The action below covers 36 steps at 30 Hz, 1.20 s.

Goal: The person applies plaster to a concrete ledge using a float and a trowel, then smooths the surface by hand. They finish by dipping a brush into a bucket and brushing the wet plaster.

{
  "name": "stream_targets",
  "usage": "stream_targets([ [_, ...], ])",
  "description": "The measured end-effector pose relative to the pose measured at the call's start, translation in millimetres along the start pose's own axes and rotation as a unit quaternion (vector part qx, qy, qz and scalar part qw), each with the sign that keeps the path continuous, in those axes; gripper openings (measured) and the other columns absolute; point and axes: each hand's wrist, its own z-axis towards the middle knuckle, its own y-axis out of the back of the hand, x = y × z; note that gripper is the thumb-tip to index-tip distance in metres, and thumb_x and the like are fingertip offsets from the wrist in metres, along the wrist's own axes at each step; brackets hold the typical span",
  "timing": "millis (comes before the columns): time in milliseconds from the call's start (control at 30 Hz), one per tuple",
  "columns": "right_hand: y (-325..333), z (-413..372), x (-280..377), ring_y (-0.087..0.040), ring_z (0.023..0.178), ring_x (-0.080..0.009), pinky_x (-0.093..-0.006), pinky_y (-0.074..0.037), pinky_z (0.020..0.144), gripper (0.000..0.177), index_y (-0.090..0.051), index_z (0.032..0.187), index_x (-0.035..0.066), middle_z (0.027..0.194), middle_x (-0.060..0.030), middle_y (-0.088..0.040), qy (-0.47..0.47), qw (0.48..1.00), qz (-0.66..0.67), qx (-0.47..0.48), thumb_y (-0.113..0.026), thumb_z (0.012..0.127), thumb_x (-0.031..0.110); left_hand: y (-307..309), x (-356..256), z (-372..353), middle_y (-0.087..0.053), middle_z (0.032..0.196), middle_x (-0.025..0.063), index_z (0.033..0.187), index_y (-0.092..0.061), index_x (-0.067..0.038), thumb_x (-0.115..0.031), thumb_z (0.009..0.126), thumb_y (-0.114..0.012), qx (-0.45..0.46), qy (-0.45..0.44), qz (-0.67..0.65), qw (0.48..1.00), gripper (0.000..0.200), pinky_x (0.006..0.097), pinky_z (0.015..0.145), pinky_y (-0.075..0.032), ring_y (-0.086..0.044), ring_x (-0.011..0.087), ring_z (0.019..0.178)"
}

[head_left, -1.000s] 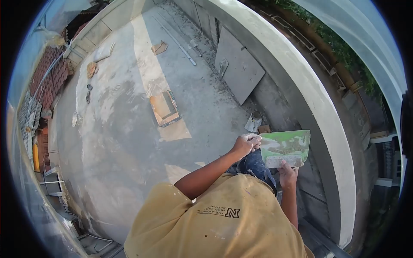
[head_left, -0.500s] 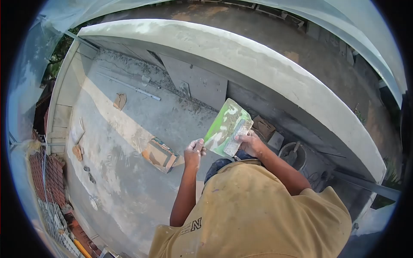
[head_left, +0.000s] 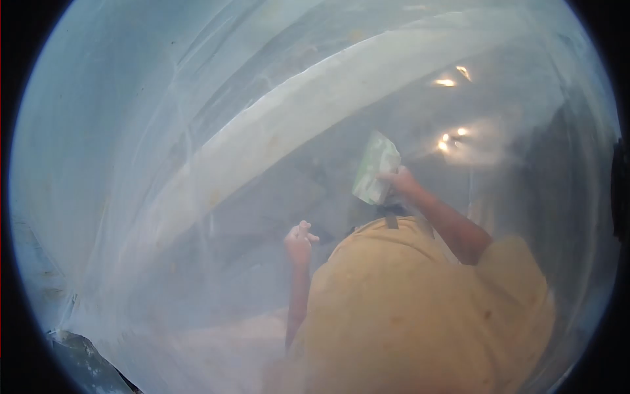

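A hazy, see-through sheet covers most of the view and blurs what lies behind it. My right hand (head_left: 401, 180) is wrapped round the near side of a flat green and white board (head_left: 377, 169), which is tilted. To the left, my left hand (head_left: 300, 240) is raised apart from the board, its fingers partly spread and nothing visible in them. The details of the fingers are softened by the sheet.
A pale, curved wall top (head_left: 275, 121) runs across the view beyond the hands. Bright light reflections shine on the translucent sheet (head_left: 105, 164) at the upper right. A dark edge (head_left: 88, 361) shows at the lower left.
The translucent sheet now lies across the view, hiding the floor items. The board has moved right and turned with my right hand. My left hand is farther from it, its fingers more spread.
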Motion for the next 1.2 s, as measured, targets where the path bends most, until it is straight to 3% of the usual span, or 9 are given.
stream_targets([
  [133,-40,14,-35,-0.068,0.09,-0.0252,-0.039,-0.057,0.074,0.048,-0.056,0.12,-0.005,0.107,-0.0152,-0.067,0.13,0.973,0.135,-0.136,-0.072,0.08,0.016,45,-33,81,-0.069,0.096,0.0073,0.121,-0.061,-0.002,-0.022,0.097,-0.056,0.114,-0.145,0.047,0.982,0.031,0.024,0.062,-0.049,-0.065,0.0132,0.08],
  [200,-92,-39,-31,-0.069,0.088,-0.0259,-0.0381,-0.056,0.075,0.047,-0.058,0.118,-0.004,0.104,-0.0165,-0.067,0.103,0.959,0.097,-0.244,-0.07,0.077,0.016,70,-53,72,-0.069,0.098,0.0086,0.122,-0.061,0.0,-0.018,0.098,-0.054,0.143,-0.202,0.101,0.964,0.031,0.0221,0.062,-0.048,-0.065,0.012,0.082],
  [267,-99,19,-76,-0.067,0.097,-0.0297,-0.0374,-0.053,0.083,0.047,-0.058,0.119,-0.003,0.109,-0.0199,-0.065,0.194,0.948,-0.006,-0.252,-0.066,0.076,0.016,57,-97,88,-0.069,0.102,0.0112,0.123,-0.06,0.001,-0.018,0.098,-0.054,0.148,-0.244,0.175,0.942,0.032,0.0247,0.069,-0.049,-0.065,0.0134,0.087],
  [333,-125,21,-64,-0.061,0.108,-0.0341,-0.0374,-0.049,0.094,0.053,-0.056,0.123,-0.001,0.12,-0.0228,-0.059,0.321,0.874,-0.093,-0.354,-0.066,0.075,0.019,40,-125,128,-0.067,0.108,0.0138,0.123,-0.059,0.001,-0.019,0.098,-0.053,0.151,-0.35,0.252,0.89,0.033,0.0303,0.079,-0.051,-0.065,0.019,0.094],
  [367,-144,69,-65,-0.055,0.117,-0.0369,-0.0394,-0.044,0.101,0.057,-0.053,0.128,0.0,0.128,-0.0231,-0.053,0.364,0.856,-0.086,-0.357,-0.065,0.075,0.019,35,-146,165,-0.066,0.111,0.0151,0.124,-0.059,0.001,-0.019,0.098,-0.053,0.15,-0.383,0.273,0.87,0.033,0.0323,0.084,-0.049,-0.063,0.0217,0.098],
  [533,-197,119,-70,-0.043,0.129,-0.0399,-0.0407,-0.038,0.107,0.078,-0.036,0.143,0.003,0.142,-0.0239,-0.04,0.405,0.808,-0.074,-0.421,-0.067,0.073,0.016,-25,-188,222,-0.053,0.133,0.0215,0.13,-0.055,-0.002,-0.02,0.098,-0.049,0.152,-0.537,0.401,0.727,0.037,0.0402,0.104,-0.039,-0.049,0.033,0.126],
  [733,-255,154,-47,-0.035,0.134,-0.0424,-0.0437,-0.033,0.111,0.082,-0.03,0.147,0.004,0.147,-0.0241,-0.033,0.411,0.791,-0.006,-0.454,-0.065,0.072,0.009,-49,-172,271,-0.038,0.146,0.0237,0.138,-0.048,-0.003,-0.028,0.101,-0.035,0.083,-0.606,0.471,0.636,0.046,0.0439,0.114,-0.024,-0.03,0.0359,0.139],
  [900,-244,177,-27,-0.035,0.134,-0.0414,-0.0446,-0.033,0.111,0.081,-0.033,0.145,0.004,0.146,-0.0228,-0.035,0.416,0.751,-0.003,-0.513,-0.064,0.071,0.005,-59,-177,281,-0.042,0.144,0.0238,0.134,-0.052,-0.001,-0.027,0.101,-0.035,0.106,-0.616,0.425,0.655,0.045,0.0449,0.114,-0.024,-0.034,0.0372,0.137],
  [1200,-184,193,2,-0.037,0.133,-0.0408,-0.0443,-0.034,0.111,0.076,-0.034,0.144,0.002,0.144,-0.0222,-0.038,0.397,0.739,0.0,-0.544,-0.064,0.074,0.006,-51,-173,276,-0.042,0.143,0.0231,0.134,-0.052,-0.002,-0.025,0.1,-0.039,0.097,-0.607,0.424,0.665,0.043,0.0455,0.114,-0.024,-0.034,0.0368,0.137],
])
